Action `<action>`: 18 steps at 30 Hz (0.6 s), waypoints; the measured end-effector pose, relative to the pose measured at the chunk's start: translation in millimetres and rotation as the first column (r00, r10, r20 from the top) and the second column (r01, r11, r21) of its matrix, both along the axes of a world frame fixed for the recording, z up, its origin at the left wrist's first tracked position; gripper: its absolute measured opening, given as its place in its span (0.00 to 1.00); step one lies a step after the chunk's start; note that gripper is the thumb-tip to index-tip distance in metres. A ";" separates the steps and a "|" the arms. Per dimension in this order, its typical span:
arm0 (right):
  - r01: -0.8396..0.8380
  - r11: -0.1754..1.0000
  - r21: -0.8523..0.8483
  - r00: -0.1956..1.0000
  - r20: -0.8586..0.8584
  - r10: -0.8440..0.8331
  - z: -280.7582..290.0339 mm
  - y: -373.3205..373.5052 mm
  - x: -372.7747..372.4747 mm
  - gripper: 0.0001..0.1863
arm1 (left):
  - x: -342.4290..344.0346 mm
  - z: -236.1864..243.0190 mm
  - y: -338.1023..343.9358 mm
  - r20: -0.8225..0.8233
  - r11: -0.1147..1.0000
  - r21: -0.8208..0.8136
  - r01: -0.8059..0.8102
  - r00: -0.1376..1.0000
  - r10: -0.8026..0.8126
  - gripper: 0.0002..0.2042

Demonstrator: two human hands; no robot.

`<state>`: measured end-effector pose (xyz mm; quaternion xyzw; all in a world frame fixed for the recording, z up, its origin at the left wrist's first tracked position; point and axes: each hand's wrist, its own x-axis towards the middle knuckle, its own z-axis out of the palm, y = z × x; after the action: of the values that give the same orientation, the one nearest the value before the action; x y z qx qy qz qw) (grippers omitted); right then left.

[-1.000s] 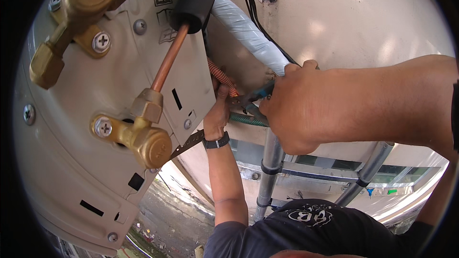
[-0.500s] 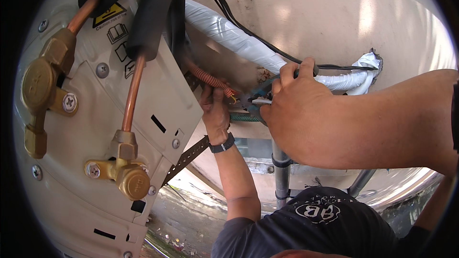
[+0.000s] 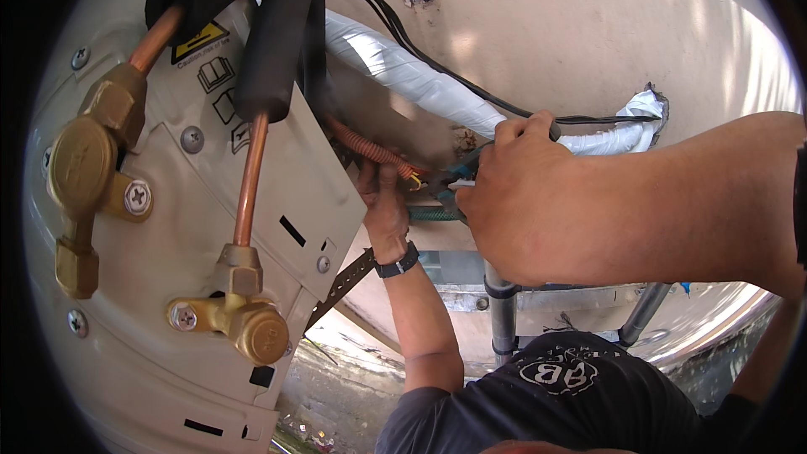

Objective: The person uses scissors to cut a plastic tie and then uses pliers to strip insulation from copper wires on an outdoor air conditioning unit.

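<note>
My left hand [image 3: 387, 212], a dark band at its wrist, is closed around the end of an orange corrugated conduit [image 3: 366, 147]. Short yellow and reddish wires [image 3: 416, 182] stick out of the conduit's end. Just to the right, my right hand [image 3: 525, 193] grips a pair of pliers [image 3: 458, 170] with blue and black parts. The jaws point left toward the wire ends. Shadow and blur hide whether they touch the wires. A small white piece shows by my right thumb; I cannot tell what it is.
A beige metal unit [image 3: 277, 176] with brass valves [image 3: 259, 332] and black-insulated copper pipes [image 3: 252, 176] fills the left. White-wrapped piping [image 3: 412, 67] and black cables [image 3: 580, 119] run along the wall. Below are a green hose [image 3: 433, 213] and grey pipes [image 3: 503, 311].
The view has shifted slightly, so the metal unit sits a little lower and farther right. Both hands keep their grips, with the pliers still beside the wire ends.
</note>
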<state>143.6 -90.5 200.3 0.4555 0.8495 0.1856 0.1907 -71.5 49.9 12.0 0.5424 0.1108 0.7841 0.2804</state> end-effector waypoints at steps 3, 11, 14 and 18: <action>0.012 1.000 -0.006 1.000 0.012 -0.012 4.1 -2.5 0.8 0.35 | 4.6 1.7 -0.5 0.022 1.000 0.017 0.005 1.000 -0.006 0.22; -0.068 0.997 -0.026 0.993 0.095 0.070 11.2 -5.0 1.6 0.30 | -5.3 -8.2 -0.8 0.017 1.000 -0.003 -0.017 1.000 0.017 0.21; -0.073 0.997 0.011 0.994 0.086 0.071 12.0 -7.6 6.0 0.27 | -2.5 -3.9 3.4 0.008 1.000 0.016 -0.006 1.000 0.006 0.22; -0.094 0.996 0.008 0.994 0.055 0.093 13.6 -5.2 9.2 0.24 | -1.8 -3.6 6.7 0.009 0.999 0.038 0.002 1.000 -0.002 0.22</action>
<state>152.8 -95.6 213.9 0.4111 0.8633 0.2114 0.2025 -73.2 56.6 8.3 0.5441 0.0939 0.7884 0.2713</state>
